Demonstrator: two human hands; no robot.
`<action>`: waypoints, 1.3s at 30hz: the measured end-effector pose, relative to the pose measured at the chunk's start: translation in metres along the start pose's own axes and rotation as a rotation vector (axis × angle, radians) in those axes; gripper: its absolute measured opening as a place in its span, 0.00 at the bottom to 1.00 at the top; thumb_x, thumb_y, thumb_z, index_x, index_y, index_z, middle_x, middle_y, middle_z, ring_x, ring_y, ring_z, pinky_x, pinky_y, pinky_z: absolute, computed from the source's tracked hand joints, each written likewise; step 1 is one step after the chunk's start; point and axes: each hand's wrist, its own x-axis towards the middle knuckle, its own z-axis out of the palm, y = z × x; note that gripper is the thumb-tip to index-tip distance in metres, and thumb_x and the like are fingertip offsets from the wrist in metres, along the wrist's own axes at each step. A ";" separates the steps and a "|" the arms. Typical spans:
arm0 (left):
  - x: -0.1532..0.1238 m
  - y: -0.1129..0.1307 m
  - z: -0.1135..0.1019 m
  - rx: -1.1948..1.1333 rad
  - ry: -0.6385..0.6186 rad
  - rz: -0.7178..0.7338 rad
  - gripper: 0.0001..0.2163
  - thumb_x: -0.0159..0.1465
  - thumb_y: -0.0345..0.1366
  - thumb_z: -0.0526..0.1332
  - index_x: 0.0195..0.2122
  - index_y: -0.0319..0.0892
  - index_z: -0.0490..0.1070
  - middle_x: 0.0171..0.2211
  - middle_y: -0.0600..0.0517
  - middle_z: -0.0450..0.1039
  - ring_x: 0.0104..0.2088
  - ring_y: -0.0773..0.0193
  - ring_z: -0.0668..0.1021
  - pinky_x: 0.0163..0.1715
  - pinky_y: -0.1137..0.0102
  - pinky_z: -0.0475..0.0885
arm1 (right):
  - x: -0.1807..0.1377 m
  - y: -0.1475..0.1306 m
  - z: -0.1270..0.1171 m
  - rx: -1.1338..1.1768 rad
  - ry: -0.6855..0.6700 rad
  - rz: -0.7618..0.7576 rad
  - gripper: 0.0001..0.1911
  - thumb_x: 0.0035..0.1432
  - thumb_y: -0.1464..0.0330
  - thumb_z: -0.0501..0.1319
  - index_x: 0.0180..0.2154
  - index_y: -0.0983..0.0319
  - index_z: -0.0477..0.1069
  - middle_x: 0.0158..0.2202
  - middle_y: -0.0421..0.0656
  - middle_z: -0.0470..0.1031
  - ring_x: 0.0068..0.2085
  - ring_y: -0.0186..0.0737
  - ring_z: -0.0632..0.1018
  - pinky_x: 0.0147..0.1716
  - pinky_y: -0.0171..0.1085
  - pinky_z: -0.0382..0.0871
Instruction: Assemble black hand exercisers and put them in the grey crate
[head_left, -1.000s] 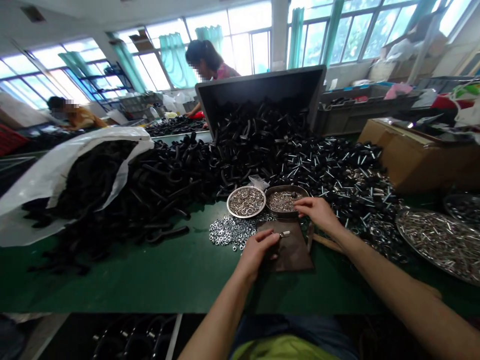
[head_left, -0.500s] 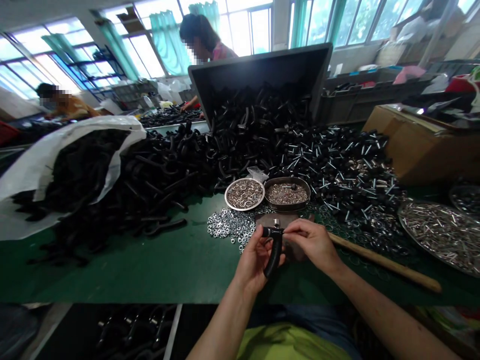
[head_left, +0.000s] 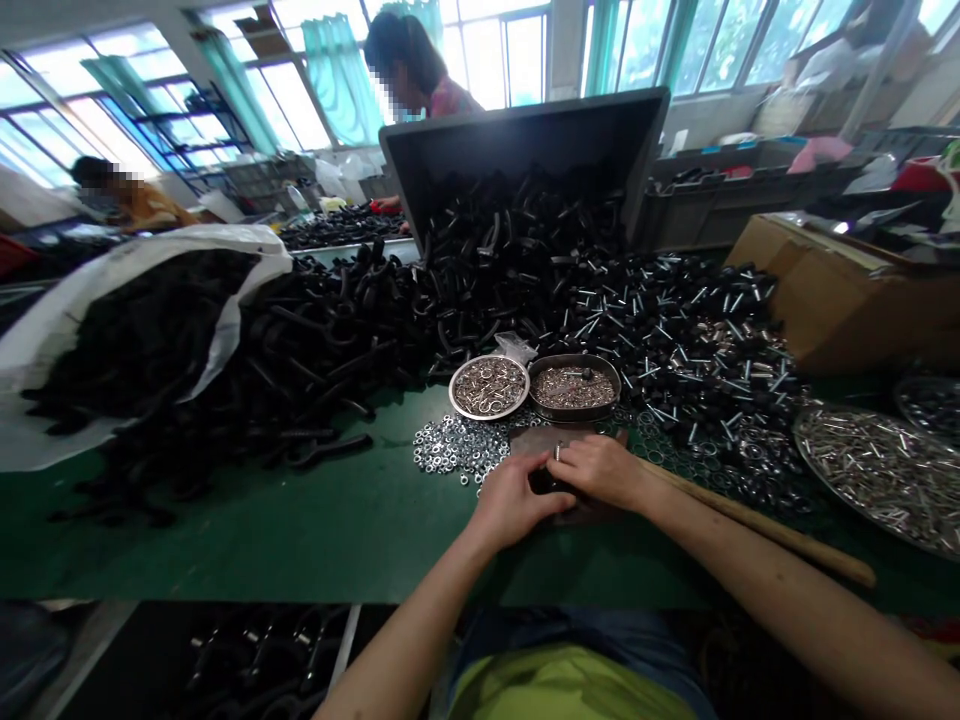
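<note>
My left hand (head_left: 511,502) is closed around a black curved handle (head_left: 543,482), low over a dark metal block (head_left: 529,440) on the bench. Most of the handle is hidden by my fingers. A small shiny metal end (head_left: 558,452) sticks up between the two hands. From the other side, my right hand (head_left: 604,472) has its fingers bent and pressed together on the same handle, close to that metal end. Whether a smaller part sits in the right fingertips is hidden. Loose nuts (head_left: 457,448) lie just left of the block.
Behind the hands stand a round dish (head_left: 454,400) and a dark tin (head_left: 576,413) of small metal parts. A wooden stick (head_left: 780,530) lies at right. Black handles (head_left: 330,340) heap up at left, black-headed bolts (head_left: 675,340) at right. A tipped grey crate (head_left: 525,112) stands behind; two people work beyond.
Both hands have lowered the handle onto the metal block. My left hand has turned over it, palm downward, and my right hand has moved in closer.
</note>
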 end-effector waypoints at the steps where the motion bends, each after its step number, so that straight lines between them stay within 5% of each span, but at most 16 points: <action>1: -0.001 -0.003 0.003 0.147 0.026 0.068 0.29 0.48 0.45 0.69 0.51 0.43 0.71 0.44 0.46 0.74 0.47 0.50 0.72 0.49 0.58 0.65 | 0.001 0.001 0.002 -0.041 -0.012 -0.031 0.08 0.61 0.70 0.53 0.37 0.61 0.71 0.27 0.42 0.72 0.30 0.35 0.70 0.28 0.34 0.57; 5: -0.013 -0.014 0.016 0.456 0.057 0.214 0.31 0.50 0.42 0.68 0.55 0.43 0.65 0.44 0.47 0.72 0.47 0.52 0.70 0.49 0.58 0.65 | -0.012 -0.004 -0.009 -0.046 -0.035 0.045 0.09 0.61 0.70 0.53 0.40 0.60 0.71 0.30 0.43 0.73 0.34 0.38 0.71 0.30 0.35 0.59; 10: -0.019 -0.018 0.021 0.487 0.118 0.156 0.30 0.48 0.43 0.70 0.52 0.43 0.65 0.45 0.47 0.70 0.46 0.54 0.70 0.48 0.59 0.65 | -0.078 -0.001 -0.028 -0.048 -0.023 0.570 0.12 0.58 0.63 0.57 0.43 0.60 0.69 0.39 0.47 0.72 0.42 0.44 0.70 0.38 0.39 0.63; 14: -0.014 -0.016 0.021 0.490 0.127 0.077 0.26 0.45 0.45 0.71 0.44 0.43 0.69 0.42 0.48 0.69 0.45 0.54 0.70 0.46 0.60 0.66 | -0.124 0.006 -0.020 -0.173 -0.160 0.773 0.09 0.56 0.61 0.58 0.34 0.60 0.67 0.34 0.47 0.71 0.38 0.47 0.71 0.35 0.42 0.65; 19: -0.011 -0.012 0.019 0.503 0.120 0.035 0.28 0.43 0.47 0.71 0.44 0.43 0.70 0.42 0.48 0.69 0.45 0.53 0.71 0.45 0.61 0.66 | -0.107 -0.007 -0.036 -0.178 -0.118 0.874 0.11 0.62 0.64 0.50 0.38 0.60 0.68 0.34 0.47 0.75 0.34 0.47 0.75 0.32 0.42 0.66; 22: -0.012 -0.010 0.018 0.517 0.123 0.034 0.27 0.43 0.47 0.71 0.44 0.43 0.70 0.42 0.48 0.68 0.45 0.54 0.70 0.45 0.62 0.66 | -0.077 -0.027 -0.064 0.104 0.061 0.863 0.16 0.64 0.63 0.45 0.47 0.57 0.65 0.35 0.44 0.77 0.31 0.42 0.77 0.29 0.38 0.68; 25: -0.012 -0.010 0.018 0.522 0.125 0.036 0.27 0.43 0.47 0.71 0.43 0.42 0.70 0.42 0.47 0.68 0.45 0.53 0.70 0.45 0.62 0.66 | -0.058 -0.044 -0.073 0.202 0.269 0.756 0.20 0.64 0.64 0.45 0.55 0.57 0.60 0.45 0.47 0.76 0.40 0.42 0.78 0.37 0.39 0.71; 30: -0.012 -0.011 0.020 0.526 0.132 0.039 0.27 0.43 0.47 0.71 0.43 0.42 0.70 0.43 0.47 0.68 0.46 0.53 0.70 0.46 0.60 0.66 | -0.050 -0.049 -0.058 0.196 -0.046 0.673 0.17 0.62 0.65 0.50 0.52 0.56 0.66 0.45 0.44 0.77 0.38 0.44 0.80 0.36 0.41 0.73; 35: -0.011 -0.011 0.020 0.519 0.127 0.040 0.27 0.44 0.47 0.71 0.44 0.42 0.70 0.43 0.47 0.68 0.47 0.52 0.70 0.47 0.60 0.65 | -0.048 -0.053 -0.060 0.161 0.260 0.666 0.20 0.64 0.67 0.46 0.56 0.59 0.62 0.50 0.47 0.74 0.47 0.43 0.77 0.43 0.41 0.71; 39: -0.011 -0.012 0.021 0.528 0.120 0.044 0.27 0.43 0.47 0.71 0.43 0.42 0.70 0.43 0.47 0.68 0.46 0.53 0.70 0.46 0.60 0.65 | -0.059 -0.051 -0.038 0.066 -0.017 0.617 0.19 0.64 0.64 0.47 0.54 0.56 0.65 0.43 0.43 0.78 0.35 0.40 0.79 0.31 0.37 0.72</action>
